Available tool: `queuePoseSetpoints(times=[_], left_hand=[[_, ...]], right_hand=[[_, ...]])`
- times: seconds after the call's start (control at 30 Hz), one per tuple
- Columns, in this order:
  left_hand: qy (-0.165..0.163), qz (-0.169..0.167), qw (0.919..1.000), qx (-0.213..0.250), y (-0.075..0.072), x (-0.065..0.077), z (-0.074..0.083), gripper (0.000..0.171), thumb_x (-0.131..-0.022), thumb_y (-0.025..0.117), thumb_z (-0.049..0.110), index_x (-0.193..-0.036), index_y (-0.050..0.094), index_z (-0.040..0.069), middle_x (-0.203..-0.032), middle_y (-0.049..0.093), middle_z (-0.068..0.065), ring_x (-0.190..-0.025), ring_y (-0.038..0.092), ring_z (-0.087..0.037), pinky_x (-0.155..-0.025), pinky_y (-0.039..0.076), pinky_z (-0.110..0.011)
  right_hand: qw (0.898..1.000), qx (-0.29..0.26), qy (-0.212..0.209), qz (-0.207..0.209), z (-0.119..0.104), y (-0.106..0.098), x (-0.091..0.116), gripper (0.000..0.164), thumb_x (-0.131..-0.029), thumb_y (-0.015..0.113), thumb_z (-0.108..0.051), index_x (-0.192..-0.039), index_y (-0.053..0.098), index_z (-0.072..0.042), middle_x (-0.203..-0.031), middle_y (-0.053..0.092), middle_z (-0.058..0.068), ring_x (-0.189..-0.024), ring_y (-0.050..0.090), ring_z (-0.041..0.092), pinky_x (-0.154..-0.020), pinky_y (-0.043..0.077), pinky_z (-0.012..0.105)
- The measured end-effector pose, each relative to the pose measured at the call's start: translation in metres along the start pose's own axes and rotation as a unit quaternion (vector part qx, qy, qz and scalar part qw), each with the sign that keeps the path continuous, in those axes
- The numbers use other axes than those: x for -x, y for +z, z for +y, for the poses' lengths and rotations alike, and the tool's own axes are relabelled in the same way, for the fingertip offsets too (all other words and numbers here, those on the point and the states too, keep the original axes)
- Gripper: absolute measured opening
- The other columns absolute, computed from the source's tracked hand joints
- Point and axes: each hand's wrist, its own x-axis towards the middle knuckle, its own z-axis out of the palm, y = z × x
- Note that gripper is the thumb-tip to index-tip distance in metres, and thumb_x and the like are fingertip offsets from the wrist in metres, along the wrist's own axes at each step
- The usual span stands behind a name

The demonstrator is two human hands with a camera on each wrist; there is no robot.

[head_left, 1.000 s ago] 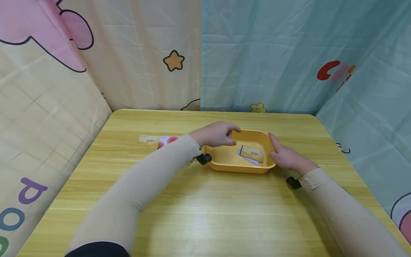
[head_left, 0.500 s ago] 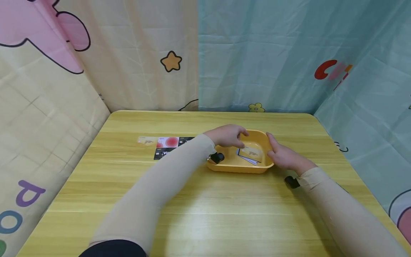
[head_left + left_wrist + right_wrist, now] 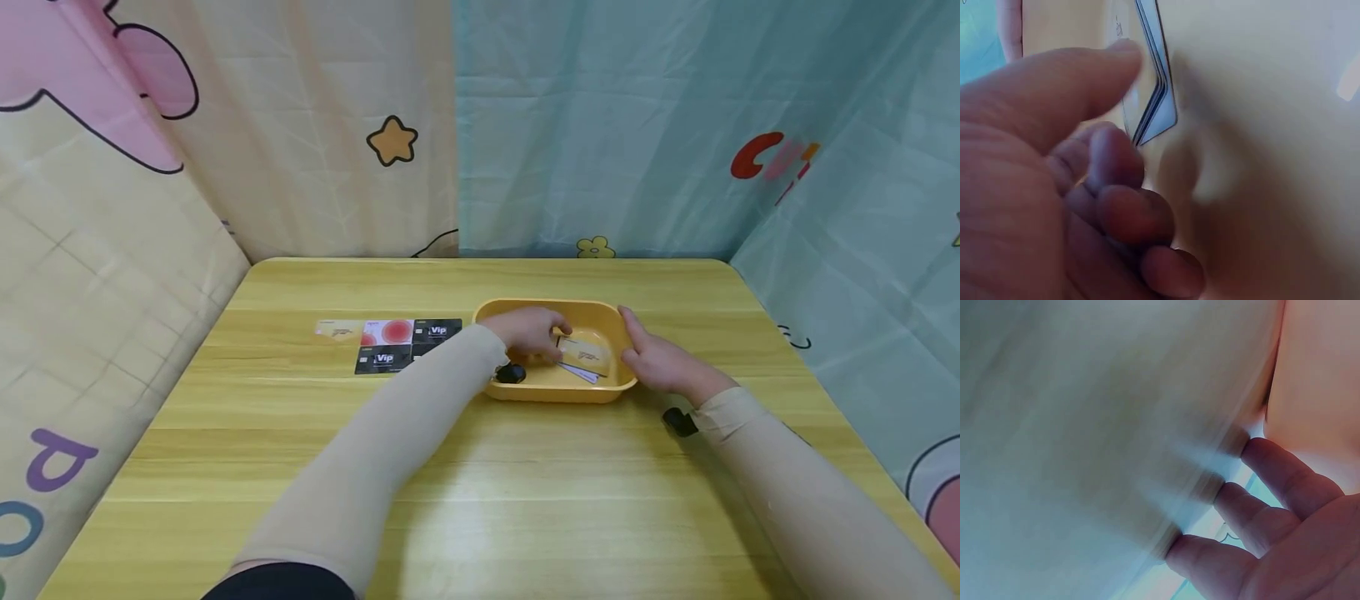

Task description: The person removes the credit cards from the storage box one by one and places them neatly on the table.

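My left hand [image 3: 531, 329] reaches down into the yellow plastic basin [image 3: 555, 396]. Its thumb and bent fingers stand apart beside a small loose pile of cards, a gold card [image 3: 585, 357] uppermost. In the left wrist view the pile's edges [image 3: 1163, 112] show close beyond the thumb [image 3: 1100, 72] and forefinger, with a gap between them. At the basin's right end my right hand [image 3: 663, 362] grips the rim, thumb at the edge and forefinger along the far corner. Its fingertips [image 3: 1182, 547] meet a shiny surface in the right wrist view.
Left of the basin, several cards lie flat on the wooden table [image 3: 510, 483]: a gold card [image 3: 339, 330], a pink-and-white card [image 3: 387, 332] and black Vip cards [image 3: 383, 359], partly covered by my left sleeve [image 3: 390, 433]. Printed curtains [image 3: 600, 125] enclose the back and sides.
My left hand has moved right and down into the basin, to the cards. More of the cards on the table show behind the sleeve. The right hand stays at the rim.
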Motion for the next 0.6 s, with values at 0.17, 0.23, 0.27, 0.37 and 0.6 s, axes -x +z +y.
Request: queuePoseSetpoints(times=[0.17, 0.23, 0.27, 0.37, 0.6], left_hand=[[-0.002, 0.004, 0.9998, -0.019, 0.0028, -0.0043, -0.0060, 0.060, -0.094, 0.079, 0.024, -0.149, 0.056, 0.022, -0.127, 0.060, -0.004, -0.058, 0.046, -0.012, -0.058, 0.042, -0.027], [-0.004, 0.006, 0.9997, -0.023, 0.0032, -0.0051, -0.0071, 0.060, -0.094, 0.079, 0.022, -0.149, 0.056, 0.022, -0.127, 0.060, -0.004, -0.061, 0.049, -0.013, -0.060, 0.043, -0.027], [-0.004, 0.008, 0.9996, -0.027, 0.0035, -0.0054, -0.0075, 0.060, -0.093, 0.079, 0.022, -0.149, 0.057, 0.023, -0.128, 0.060, -0.004, -0.063, 0.049, -0.013, -0.061, 0.043, -0.027], [-0.004, 0.010, 0.9993, -0.036, 0.0042, -0.0060, -0.0083, 0.061, -0.093, 0.079, 0.022, -0.149, 0.056, 0.024, -0.128, 0.060, -0.003, -0.069, 0.051, -0.015, -0.064, 0.043, -0.028], [0.004, 0.022, 0.9976, -0.066, 0.0064, -0.0053, -0.0070, 0.058, -0.093, 0.079, 0.027, -0.147, 0.057, 0.023, -0.122, 0.064, -0.004, -0.089, 0.057, -0.019, -0.079, 0.045, -0.029]], right_hand=[[1.000, 0.004, -0.002, -0.001, -0.0022, -0.0008, 0.0002, 0.078, -0.106, 0.036, -0.015, -0.164, -0.012, 0.003, -0.164, 0.019, 0.042, -0.143, 0.045, 0.053, -0.118, 0.034, 0.065], [1.000, 0.004, -0.003, 0.001, -0.0024, -0.0007, 0.0001, 0.077, -0.106, 0.036, -0.015, -0.164, -0.011, 0.004, -0.164, 0.019, 0.042, -0.142, 0.046, 0.052, -0.118, 0.034, 0.065], [1.000, 0.003, -0.003, 0.001, -0.0024, -0.0005, -0.0002, 0.077, -0.106, 0.035, -0.015, -0.164, -0.011, 0.004, -0.164, 0.020, 0.042, -0.141, 0.046, 0.052, -0.119, 0.034, 0.065], [1.000, 0.005, -0.003, 0.002, -0.0016, 0.0000, -0.0001, 0.077, -0.106, 0.036, -0.015, -0.164, -0.011, 0.004, -0.163, 0.021, 0.043, -0.141, 0.047, 0.052, -0.118, 0.034, 0.065], [1.000, 0.004, 0.000, 0.002, 0.0020, 0.0018, -0.0020, 0.078, -0.106, 0.036, -0.015, -0.165, -0.013, 0.002, -0.165, 0.018, 0.042, -0.146, 0.041, 0.054, -0.120, 0.031, 0.065]])
